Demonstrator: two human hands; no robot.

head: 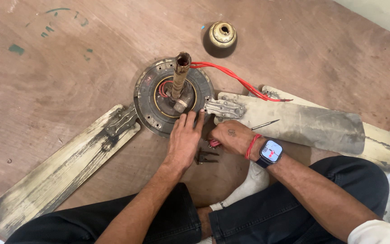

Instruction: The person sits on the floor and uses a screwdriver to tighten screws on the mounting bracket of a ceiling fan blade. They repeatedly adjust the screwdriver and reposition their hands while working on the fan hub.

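Screws could scatter if my grip slipped: my left hand (183,141) pressed flat, fingers spread, on the round dark metal fan motor (173,96) on the brown floor (68,68); my right hand (232,138) was closed around a red-handled screwdriver (244,132).

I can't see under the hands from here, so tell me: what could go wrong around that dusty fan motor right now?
1. The left hand rests on the round dark motor housing, beside the red-handled screwdriver that the right hand grips; a slip could jab fingers.
2. The loose red wires trail across the dirty cream fan blade and could snag.
3. Small dark screws lie loose on the brown wooden floor and could scatter.
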